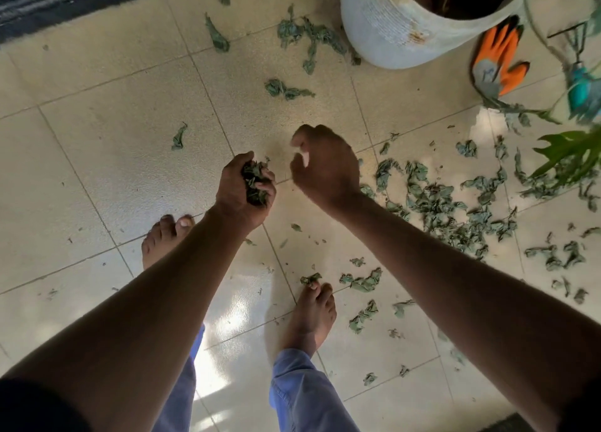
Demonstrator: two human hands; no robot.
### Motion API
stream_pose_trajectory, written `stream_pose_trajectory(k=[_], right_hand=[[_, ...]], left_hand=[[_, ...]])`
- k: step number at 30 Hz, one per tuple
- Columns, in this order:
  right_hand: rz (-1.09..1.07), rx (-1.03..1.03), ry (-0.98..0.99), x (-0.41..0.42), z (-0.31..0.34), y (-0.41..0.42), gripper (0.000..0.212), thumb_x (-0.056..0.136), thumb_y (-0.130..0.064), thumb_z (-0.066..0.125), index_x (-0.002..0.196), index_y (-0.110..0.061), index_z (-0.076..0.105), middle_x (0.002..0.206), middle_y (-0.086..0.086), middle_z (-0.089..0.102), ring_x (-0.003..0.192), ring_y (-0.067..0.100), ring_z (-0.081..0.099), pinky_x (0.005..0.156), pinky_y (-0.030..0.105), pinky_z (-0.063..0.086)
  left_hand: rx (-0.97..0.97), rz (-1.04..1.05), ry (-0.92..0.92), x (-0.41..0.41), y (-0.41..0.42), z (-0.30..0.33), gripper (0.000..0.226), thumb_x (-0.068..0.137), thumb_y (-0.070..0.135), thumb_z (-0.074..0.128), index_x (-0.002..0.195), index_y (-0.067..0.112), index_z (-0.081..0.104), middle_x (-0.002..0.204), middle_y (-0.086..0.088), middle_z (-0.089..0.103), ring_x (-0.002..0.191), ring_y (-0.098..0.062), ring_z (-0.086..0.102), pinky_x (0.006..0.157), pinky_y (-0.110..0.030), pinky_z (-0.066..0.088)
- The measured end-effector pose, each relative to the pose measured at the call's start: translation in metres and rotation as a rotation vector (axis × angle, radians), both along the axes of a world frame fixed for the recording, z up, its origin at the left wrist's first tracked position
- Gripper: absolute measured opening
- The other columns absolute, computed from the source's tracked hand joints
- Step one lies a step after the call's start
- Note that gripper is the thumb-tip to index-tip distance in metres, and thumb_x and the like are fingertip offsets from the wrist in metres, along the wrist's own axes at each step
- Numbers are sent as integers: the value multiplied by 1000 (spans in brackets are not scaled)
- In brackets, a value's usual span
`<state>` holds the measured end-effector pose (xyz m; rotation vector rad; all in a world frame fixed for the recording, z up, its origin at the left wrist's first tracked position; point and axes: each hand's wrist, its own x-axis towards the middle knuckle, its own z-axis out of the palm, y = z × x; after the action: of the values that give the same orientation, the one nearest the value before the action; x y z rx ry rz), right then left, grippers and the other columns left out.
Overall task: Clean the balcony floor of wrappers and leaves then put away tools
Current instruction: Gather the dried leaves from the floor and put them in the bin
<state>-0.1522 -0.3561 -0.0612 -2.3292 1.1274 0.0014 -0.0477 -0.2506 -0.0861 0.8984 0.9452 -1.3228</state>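
Note:
Dry green leaves lie scattered over the cream tiled floor (107, 145), thickest in a heap (455, 204) at the right. My left hand (242, 186) is closed around a bunch of crumpled leaves (254, 181) at the centre of the view. My right hand (325, 168) hovers just to its right, fingers loosely curled and apart, with nothing in it. More leaves lie near the pot (309, 38) and by my feet (361, 282).
A large white plant pot (387, 31) stands at the top right. An orange and grey glove (497, 64) and a teal-handled hand rake (580, 83) lie beside it. Green plant fronds (569, 152) hang over the right edge. My bare feet (312, 317) stand below. A dark mat (48, 5) borders the top left.

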Motion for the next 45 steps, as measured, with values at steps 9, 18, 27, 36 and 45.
stream_pose_trajectory(k=[9, 18, 27, 36, 45], right_hand=[[126, -34, 310, -6, -102, -54, 44, 85, 1, 60, 128, -8, 56, 123, 24, 50, 105, 43, 57, 73, 44, 54], [19, -14, 22, 68, -97, -69, 34, 86, 2, 60, 118, -8, 63, 116, 20, 53, 82, 41, 64, 71, 42, 57], [85, -26, 235, 93, -105, -84, 30, 93, -8, 60, 123, -15, 61, 117, 14, 59, 100, 37, 64, 71, 32, 41], [47, -228, 217, 111, -107, -137, 23, 79, -1, 73, 98, -14, 77, 146, 14, 47, 136, 41, 39, 105, 46, 46], [61, -74, 212, 126, -131, -155, 35, 75, 5, 79, 106, -10, 73, 145, 14, 48, 133, 35, 48, 100, 45, 55]], left_hand=[[-28, -87, 26, 34, -1, -48, 24, 102, 30, 54, 84, 15, 53, 60, 1, 57, 53, -4, 57, 39, -10, 39], [-38, -70, 35, 70, -11, -49, 20, 100, 28, 59, 86, 15, 55, 65, 0, 58, 56, -5, 57, 39, -12, 41], [-39, -70, 4, 98, -18, -52, 25, 97, 26, 63, 74, 18, 54, 74, 2, 52, 57, -7, 57, 39, -13, 40], [-42, -115, -15, 111, -48, -53, 24, 96, 27, 64, 79, 18, 51, 72, 1, 52, 59, -7, 55, 39, -13, 39], [-101, -142, -13, 127, -57, -52, 22, 97, 27, 64, 84, 20, 47, 73, 1, 52, 62, -6, 54, 40, -13, 40]])
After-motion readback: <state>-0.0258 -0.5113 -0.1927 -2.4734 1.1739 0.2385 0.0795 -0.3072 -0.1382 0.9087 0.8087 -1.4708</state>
